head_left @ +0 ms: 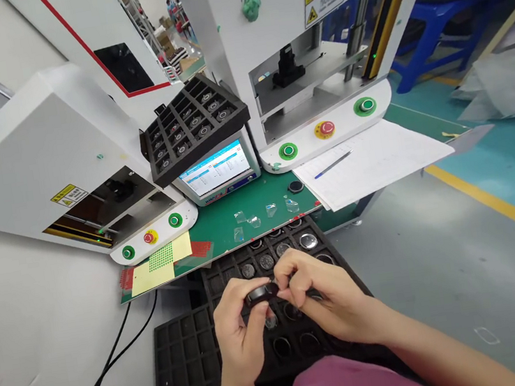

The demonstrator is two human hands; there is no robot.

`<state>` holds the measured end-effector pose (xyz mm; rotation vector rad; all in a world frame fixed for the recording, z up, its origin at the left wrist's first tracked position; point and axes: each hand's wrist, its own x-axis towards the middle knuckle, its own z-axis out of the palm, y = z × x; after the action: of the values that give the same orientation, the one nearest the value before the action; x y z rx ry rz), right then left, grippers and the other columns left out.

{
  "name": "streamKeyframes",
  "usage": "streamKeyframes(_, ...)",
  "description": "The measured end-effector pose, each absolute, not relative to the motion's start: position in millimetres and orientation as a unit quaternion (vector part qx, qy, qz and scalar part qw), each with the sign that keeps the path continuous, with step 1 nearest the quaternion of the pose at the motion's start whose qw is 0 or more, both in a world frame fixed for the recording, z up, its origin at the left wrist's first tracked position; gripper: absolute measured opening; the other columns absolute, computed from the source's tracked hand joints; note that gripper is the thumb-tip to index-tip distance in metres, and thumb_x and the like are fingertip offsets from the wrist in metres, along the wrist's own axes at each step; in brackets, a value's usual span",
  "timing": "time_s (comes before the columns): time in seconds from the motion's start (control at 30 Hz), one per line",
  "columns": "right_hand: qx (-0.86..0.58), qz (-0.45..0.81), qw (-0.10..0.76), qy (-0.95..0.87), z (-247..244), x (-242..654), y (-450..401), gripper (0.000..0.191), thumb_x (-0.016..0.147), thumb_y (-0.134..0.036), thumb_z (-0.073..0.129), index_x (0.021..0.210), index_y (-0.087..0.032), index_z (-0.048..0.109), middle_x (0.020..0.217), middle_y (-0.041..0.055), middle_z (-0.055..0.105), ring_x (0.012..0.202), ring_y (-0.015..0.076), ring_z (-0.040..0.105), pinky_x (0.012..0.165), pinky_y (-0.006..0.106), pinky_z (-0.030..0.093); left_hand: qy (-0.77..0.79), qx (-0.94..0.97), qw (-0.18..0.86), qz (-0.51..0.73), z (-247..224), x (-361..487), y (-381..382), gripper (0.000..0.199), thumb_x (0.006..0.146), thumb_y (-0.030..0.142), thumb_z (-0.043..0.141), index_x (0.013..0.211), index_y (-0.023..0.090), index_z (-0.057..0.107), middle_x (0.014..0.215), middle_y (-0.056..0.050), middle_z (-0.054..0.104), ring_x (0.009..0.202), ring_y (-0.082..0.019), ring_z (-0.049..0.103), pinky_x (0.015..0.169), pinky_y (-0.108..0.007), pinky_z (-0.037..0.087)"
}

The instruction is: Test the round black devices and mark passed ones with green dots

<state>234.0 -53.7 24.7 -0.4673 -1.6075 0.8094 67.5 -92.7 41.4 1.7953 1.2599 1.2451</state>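
A round black watch case (260,294) is held edge-on in my left hand (239,331), with thumb below and fingers above. At its right edge, the fingertips of my right hand (318,290) are pinched together and touch the case. Whatever sits between those right fingertips is too small to make out. Beneath both hands lies a black compartment tray (217,283) with round watch parts in several of its pockets. One part with a shiny glass face (308,241) rests in the tray beyond my right hand.
Several clear film pieces (254,222) and a dark round part (295,186) lie on the green bench (216,225). A pen (333,164) rests on paper sheets (379,162). Behind are a screen (217,168) under a tilted filled tray (200,153), and two presses (325,129).
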Motion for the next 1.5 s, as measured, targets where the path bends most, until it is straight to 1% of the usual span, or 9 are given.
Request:
streamKeyframes(0.2,-0.232,0.353,0.671,-0.609,18.9,223.6,-59.5,0.024,0.08,-0.003,0.066,0.096,-0.021,0.062,0.086,0.0046,0.07,0.079,0.0155,0.068,0.07,0.028,0.058,0.465,0.678,0.29,0.489,37.8,69.1,-94.2,0.022,0.092,0.02,0.053,0.109,0.028,0.065,0.084,0.001,0.059,0.059,-0.007,0.057,0.053,-0.017,0.046)
streamKeyframes(0.4,-0.235,0.327,0.694,-0.596,25.8,223.8,-60.8,0.017,0.077,-0.003,0.069,0.083,-0.019,0.069,0.074,0.0043,0.073,0.067,0.0158,0.07,0.061,0.025,0.06,0.452,0.697,0.271,0.486,37.9,63.9,-92.2,0.021,0.091,0.021,0.054,0.107,0.025,0.066,0.082,0.0,0.06,0.058,-0.008,0.057,0.053,-0.019,0.047)
streamKeyframes(0.63,-0.192,0.222,0.686,-0.666,27.9,227.8,-61.6,0.019,0.082,0.0,0.057,0.088,-0.016,0.067,0.075,0.0078,0.072,0.074,0.0167,0.07,0.068,0.027,0.061,0.469,0.684,0.228,0.51,32.8,64.8,-96.7,0.02,0.09,0.02,0.055,0.106,0.022,0.067,0.081,-0.002,0.061,0.062,-0.012,0.058,0.054,-0.022,0.047)
streamKeyframes(0.77,-0.205,0.196,0.683,-0.673,28.1,226.6,-63.6,0.019,0.083,-0.003,0.054,0.088,-0.019,0.062,0.076,0.0066,0.07,0.074,0.0158,0.068,0.064,0.027,0.059,0.468,0.672,0.19,0.541,27.5,71.8,-100.9,0.02,0.088,0.018,0.058,0.106,0.021,0.067,0.081,-0.002,0.062,0.062,-0.012,0.058,0.053,-0.022,0.047)
streamKeyframes(1.03,-0.263,0.181,0.691,-0.649,27.0,215.6,-69.8,0.026,0.083,0.001,0.052,0.074,-0.023,0.045,0.075,0.003,0.065,0.069,0.0121,0.062,0.06,0.025,0.056,0.501,0.665,0.099,0.545,21.8,82.1,-106.3,0.026,0.086,0.013,0.059,0.11,0.021,0.066,0.084,-0.002,0.067,0.064,-0.012,0.061,0.058,-0.023,0.052)
streamKeyframes(1.2,-0.272,0.188,0.684,-0.65,27.3,214.9,-70.9,0.028,0.085,-0.001,0.051,0.071,-0.023,0.041,0.074,0.0024,0.064,0.068,0.0118,0.062,0.059,0.024,0.055,0.516,0.674,0.033,0.528,17.4,84.2,-112.4,0.029,0.086,0.013,0.059,0.113,0.02,0.064,0.093,-0.006,0.07,0.073,-0.016,0.064,0.062,-0.026,0.054)
streamKeyframes(1.33,-0.271,0.203,0.679,-0.652,26.3,213.1,-73.3,0.028,0.086,-0.002,0.051,0.07,-0.023,0.04,0.074,0.0025,0.063,0.068,0.0116,0.061,0.059,0.025,0.056,0.514,0.686,-0.028,0.513,15.2,84.4,-110.6,0.032,0.085,0.014,0.06,0.116,0.019,0.063,0.092,-0.006,0.07,0.077,-0.017,0.066,0.063,-0.026,0.054)
streamKeyframes(1.43,-0.223,0.215,0.663,-0.681,26.1,213.7,-75.9,0.026,0.087,-0.002,0.048,0.072,-0.022,0.042,0.073,0.0027,0.063,0.068,0.0118,0.062,0.059,0.025,0.056,0.56,0.622,-0.076,0.542,17.2,82.7,-102.1,0.026,0.086,0.016,0.061,0.111,0.019,0.065,0.086,-0.005,0.068,0.069,-0.014,0.065,0.063,-0.026,0.053)
streamKeyframes(1.5,-0.193,0.234,0.649,-0.698,26.3,215.3,-75.9,0.026,0.086,-0.001,0.049,0.074,-0.022,0.043,0.074,0.0028,0.065,0.068,0.0118,0.064,0.059,0.024,0.057,0.595,0.532,-0.033,0.602,21.6,80.3,-95.3,0.018,0.089,0.019,0.058,0.105,0.019,0.067,0.079,-0.002,0.065,0.059,-0.011,0.062,0.06,-0.024,0.051)
